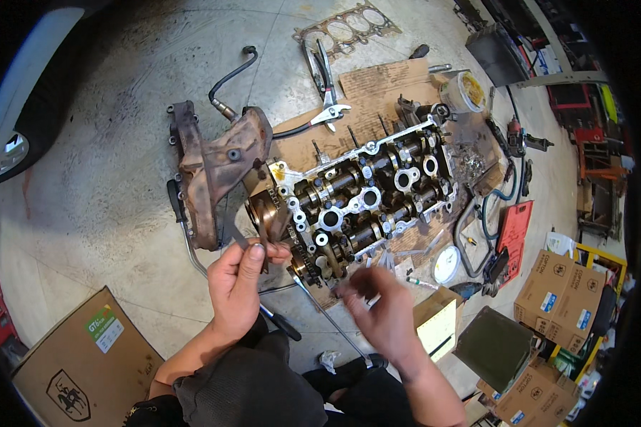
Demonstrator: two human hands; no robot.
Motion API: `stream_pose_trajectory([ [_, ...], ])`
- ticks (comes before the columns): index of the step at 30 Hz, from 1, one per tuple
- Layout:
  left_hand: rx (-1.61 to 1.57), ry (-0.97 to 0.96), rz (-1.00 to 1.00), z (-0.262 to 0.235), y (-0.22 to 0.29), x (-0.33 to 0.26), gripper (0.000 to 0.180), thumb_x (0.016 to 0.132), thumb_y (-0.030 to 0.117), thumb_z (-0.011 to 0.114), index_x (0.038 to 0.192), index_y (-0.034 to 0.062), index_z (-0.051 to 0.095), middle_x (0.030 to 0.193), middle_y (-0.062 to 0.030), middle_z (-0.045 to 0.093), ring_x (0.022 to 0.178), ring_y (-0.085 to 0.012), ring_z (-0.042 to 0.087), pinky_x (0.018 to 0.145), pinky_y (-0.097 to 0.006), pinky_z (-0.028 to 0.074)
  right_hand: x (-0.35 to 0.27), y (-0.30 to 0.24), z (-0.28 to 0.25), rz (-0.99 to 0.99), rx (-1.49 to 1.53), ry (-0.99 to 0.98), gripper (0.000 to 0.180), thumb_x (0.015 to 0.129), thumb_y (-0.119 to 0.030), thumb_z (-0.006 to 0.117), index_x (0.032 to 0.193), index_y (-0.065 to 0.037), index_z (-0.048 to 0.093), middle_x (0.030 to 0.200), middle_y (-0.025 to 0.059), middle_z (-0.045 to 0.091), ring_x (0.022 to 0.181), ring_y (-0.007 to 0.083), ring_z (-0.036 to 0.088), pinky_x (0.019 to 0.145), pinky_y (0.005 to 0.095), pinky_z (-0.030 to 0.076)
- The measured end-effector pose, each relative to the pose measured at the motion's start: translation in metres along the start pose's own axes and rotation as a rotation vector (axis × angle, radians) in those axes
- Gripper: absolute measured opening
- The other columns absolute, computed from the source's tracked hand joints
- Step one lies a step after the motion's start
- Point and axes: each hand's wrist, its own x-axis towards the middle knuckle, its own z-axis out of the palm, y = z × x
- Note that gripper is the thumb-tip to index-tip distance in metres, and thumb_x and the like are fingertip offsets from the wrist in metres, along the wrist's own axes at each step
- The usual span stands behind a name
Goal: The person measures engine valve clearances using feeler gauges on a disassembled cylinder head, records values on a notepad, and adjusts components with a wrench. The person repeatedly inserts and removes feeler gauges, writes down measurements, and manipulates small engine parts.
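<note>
My left hand [243, 274] pinches a feeler gauge [236, 233], its thin metal blades fanned out between thumb and fingers. The blades stand up beside the cam gears at the left end of a cylinder head [367, 199]. Two camshafts with dark lobes run along this head, which lies on flattened cardboard. My right hand [384, 309] hovers just in front of the head's near left corner. Its fingers are curled and blurred, and I cannot make out whether anything is in them.
A rusty exhaust manifold [221, 153] lies left of the head. Pliers [330, 110] and a head gasket [345, 28] are beyond it. Nearer lie a long-handled tool [327, 313] and a screwdriver [281, 324]. At right are a tub [464, 92], a white lid [446, 264] and cardboard boxes [559, 299].
</note>
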Motion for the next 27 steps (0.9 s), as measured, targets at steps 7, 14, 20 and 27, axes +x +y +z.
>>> stream_pose_trajectory([
  [7, -0.071, 0.094, 0.105, 0.003, -0.012, 0.002, 0.024, 0.103, 0.02, 0.048, 0.095, -0.0012, 0.056, 0.094, -0.0135, 0.064, 0.097, -0.0256, 0.063, 0.086, -0.036, 0.051, -0.078, 0.032, 0.045, 0.278, -0.303, -0.353, 0.026, 0.091, -0.028, 0.064, 0.09, -0.002, 0.061, 0.069, 0.0207, 0.064, 0.064, 0.0412, 0.063, 0.058, 0.0483, 0.05],
  [14, -0.016, 0.067, 0.064, 0.007, -0.012, 0.0, 0.025, 0.103, 0.02, 0.048, 0.095, -0.0012, 0.056, 0.094, -0.0129, 0.065, 0.097, -0.0252, 0.063, 0.085, -0.035, 0.051, -0.09, 0.019, 0.059, 0.277, 0.024, -0.259, 0.022, 0.094, -0.021, 0.061, 0.087, -0.001, 0.058, 0.062, 0.0223, 0.06, 0.059, 0.0427, 0.061, 0.052, 0.0497, 0.047],
  [20, -0.016, 0.057, 0.069, 0.012, -0.014, 0.0, 0.025, 0.104, 0.02, 0.047, 0.096, -0.0013, 0.057, 0.094, -0.0131, 0.065, 0.097, -0.0248, 0.064, 0.083, -0.034, 0.051, -0.098, 0.039, 0.082, 0.178, -0.007, -0.147, 0.018, 0.093, -0.017, 0.063, 0.092, -0.001, 0.057, 0.063, 0.0211, 0.06, 0.059, 0.0404, 0.061, 0.051, 0.0466, 0.047],
  [27, -0.019, 0.053, 0.068, 0.013, -0.013, -0.001, 0.025, 0.103, 0.02, 0.047, 0.098, -0.0013, 0.057, 0.095, -0.0135, 0.066, 0.097, -0.0254, 0.064, 0.083, -0.035, 0.051, -0.095, 0.079, 0.117, -0.028, -0.055, -0.008, 0.017, 0.093, -0.019, 0.062, 0.092, -0.004, 0.054, 0.058, 0.0139, 0.058, 0.051, 0.0335, 0.06, 0.048, 0.0444, 0.047],
])
